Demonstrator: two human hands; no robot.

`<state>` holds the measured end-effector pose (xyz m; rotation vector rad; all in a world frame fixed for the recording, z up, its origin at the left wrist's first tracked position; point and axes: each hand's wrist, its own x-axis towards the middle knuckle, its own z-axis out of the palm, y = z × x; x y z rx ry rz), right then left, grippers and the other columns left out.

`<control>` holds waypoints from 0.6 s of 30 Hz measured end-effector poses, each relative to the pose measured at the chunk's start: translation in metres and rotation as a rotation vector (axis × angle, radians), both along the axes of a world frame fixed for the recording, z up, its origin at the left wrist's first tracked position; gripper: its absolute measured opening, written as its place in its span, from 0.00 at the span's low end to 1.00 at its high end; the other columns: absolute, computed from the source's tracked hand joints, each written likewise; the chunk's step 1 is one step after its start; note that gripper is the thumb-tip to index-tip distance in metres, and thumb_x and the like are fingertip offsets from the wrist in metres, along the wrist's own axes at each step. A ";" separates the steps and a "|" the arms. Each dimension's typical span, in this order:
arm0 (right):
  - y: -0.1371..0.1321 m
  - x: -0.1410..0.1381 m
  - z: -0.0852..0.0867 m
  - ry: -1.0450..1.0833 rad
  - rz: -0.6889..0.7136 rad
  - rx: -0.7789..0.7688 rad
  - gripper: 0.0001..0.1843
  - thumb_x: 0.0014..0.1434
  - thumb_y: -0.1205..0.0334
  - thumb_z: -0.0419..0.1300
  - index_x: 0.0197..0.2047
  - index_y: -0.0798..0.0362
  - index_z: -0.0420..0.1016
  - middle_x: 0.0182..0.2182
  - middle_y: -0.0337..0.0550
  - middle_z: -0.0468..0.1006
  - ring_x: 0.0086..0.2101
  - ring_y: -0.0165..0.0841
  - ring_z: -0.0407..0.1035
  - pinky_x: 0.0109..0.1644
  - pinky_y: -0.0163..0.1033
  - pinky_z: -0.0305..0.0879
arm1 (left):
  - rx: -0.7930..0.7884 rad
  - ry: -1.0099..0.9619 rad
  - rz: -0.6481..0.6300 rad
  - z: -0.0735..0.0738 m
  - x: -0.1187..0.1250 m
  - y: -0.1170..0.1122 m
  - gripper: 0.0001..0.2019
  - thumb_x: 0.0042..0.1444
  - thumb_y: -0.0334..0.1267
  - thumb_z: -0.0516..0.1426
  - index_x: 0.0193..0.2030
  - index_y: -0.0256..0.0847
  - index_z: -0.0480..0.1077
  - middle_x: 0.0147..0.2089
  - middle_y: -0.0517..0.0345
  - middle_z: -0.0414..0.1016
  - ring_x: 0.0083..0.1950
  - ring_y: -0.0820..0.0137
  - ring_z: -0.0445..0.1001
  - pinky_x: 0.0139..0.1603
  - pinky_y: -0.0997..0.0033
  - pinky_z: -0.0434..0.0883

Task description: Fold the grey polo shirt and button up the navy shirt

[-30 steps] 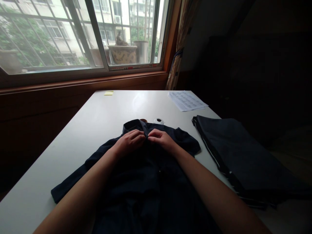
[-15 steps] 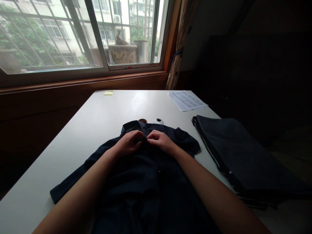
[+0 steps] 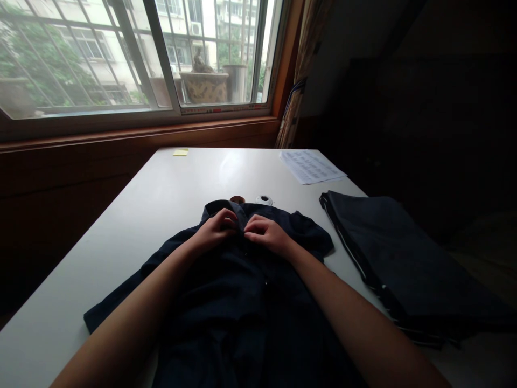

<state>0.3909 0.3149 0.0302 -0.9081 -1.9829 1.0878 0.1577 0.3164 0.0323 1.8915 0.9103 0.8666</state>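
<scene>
A dark navy button-front shirt (image 3: 226, 302) lies face up on the white table, its collar (image 3: 218, 206) toward the far side. My left hand (image 3: 218, 230) rests at the left side of the collar opening, fingers curled and closed on the cloth; its fingertips are partly hidden. Close beside it, my right hand (image 3: 267, 233) pinches the right front edge of the shirt just below the collar. A small gap parts the two hands. Two tiny bright spots show down the shirt's front, too small to name.
Behind the collar stand a brown round object (image 3: 237, 199) and a white ring-shaped one (image 3: 264, 200). Folded dark cloth (image 3: 396, 253) lies at the right edge of the white table (image 3: 121, 226). Printed sheets (image 3: 311, 166) and a yellow note (image 3: 181, 152) lie farther back, below a barred window.
My left hand has shifted slightly up and away from my right, its fingers raised a little. A small bright spot now shows on the cloth just below the hands. My right hand stays nearly in place.
</scene>
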 end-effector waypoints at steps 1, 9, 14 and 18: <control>-0.001 -0.001 0.000 -0.016 -0.002 0.015 0.10 0.57 0.54 0.65 0.36 0.51 0.81 0.37 0.43 0.73 0.36 0.33 0.69 0.38 0.37 0.66 | -0.003 -0.008 0.013 -0.001 0.001 0.000 0.15 0.56 0.35 0.61 0.49 0.42 0.65 0.40 0.56 0.78 0.41 0.67 0.77 0.42 0.68 0.72; -0.003 -0.006 -0.002 -0.066 -0.086 0.069 0.07 0.57 0.58 0.64 0.36 0.51 0.81 0.36 0.42 0.74 0.31 0.30 0.68 0.35 0.36 0.64 | 0.026 0.026 0.014 0.000 0.001 0.001 0.15 0.57 0.35 0.61 0.49 0.43 0.65 0.39 0.57 0.77 0.41 0.68 0.76 0.43 0.68 0.72; 0.000 -0.007 -0.003 -0.065 -0.134 0.064 0.07 0.57 0.59 0.64 0.37 0.51 0.82 0.35 0.41 0.74 0.34 0.32 0.68 0.38 0.37 0.64 | 0.083 0.053 0.047 -0.005 0.000 0.004 0.16 0.57 0.37 0.62 0.50 0.43 0.66 0.39 0.58 0.78 0.40 0.68 0.77 0.45 0.67 0.73; 0.002 -0.009 -0.003 -0.069 -0.146 0.010 0.09 0.57 0.57 0.64 0.37 0.52 0.82 0.35 0.41 0.74 0.34 0.32 0.69 0.39 0.38 0.63 | 0.097 0.050 0.046 -0.008 0.000 0.005 0.15 0.56 0.37 0.62 0.49 0.43 0.66 0.40 0.58 0.77 0.41 0.68 0.77 0.45 0.67 0.73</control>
